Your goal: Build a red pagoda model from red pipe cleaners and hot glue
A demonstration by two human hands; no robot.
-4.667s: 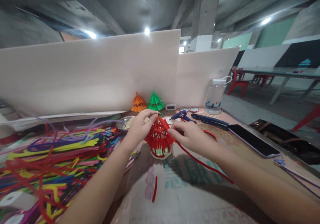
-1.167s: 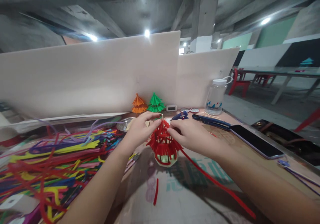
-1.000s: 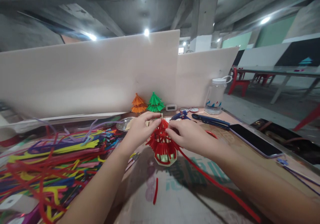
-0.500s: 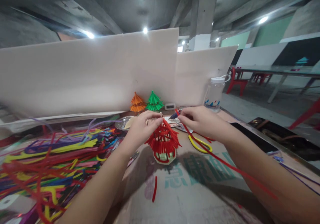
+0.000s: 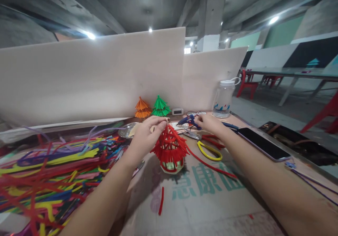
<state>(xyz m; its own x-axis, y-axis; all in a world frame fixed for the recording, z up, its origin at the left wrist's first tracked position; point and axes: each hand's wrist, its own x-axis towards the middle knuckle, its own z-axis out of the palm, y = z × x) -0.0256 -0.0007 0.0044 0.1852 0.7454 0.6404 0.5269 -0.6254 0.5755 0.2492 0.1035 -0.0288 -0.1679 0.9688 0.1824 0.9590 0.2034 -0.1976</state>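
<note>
Right hand (image 5: 211, 123) has dropped the red stem (image 5: 211, 165) right of the pagoda (image 5: 169, 148), pausing the winding. It now touches the glue gun (image 5: 188, 120) behind the pagoda; I cannot tell whether it grips. Left hand (image 5: 146, 137) still pinches the pagoda's tip.

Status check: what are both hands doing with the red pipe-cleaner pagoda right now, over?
Left hand pinching top of red pagoda. Right hand at blue glue gun, grip unclear. Yellow-handled scissors right of pagoda, not blocking.

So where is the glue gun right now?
In the head view the glue gun lies at the back of the table, right of centre, just behind the red pagoda; the right hand touches its rear end, the yellow-handled scissors lie in front.
</note>
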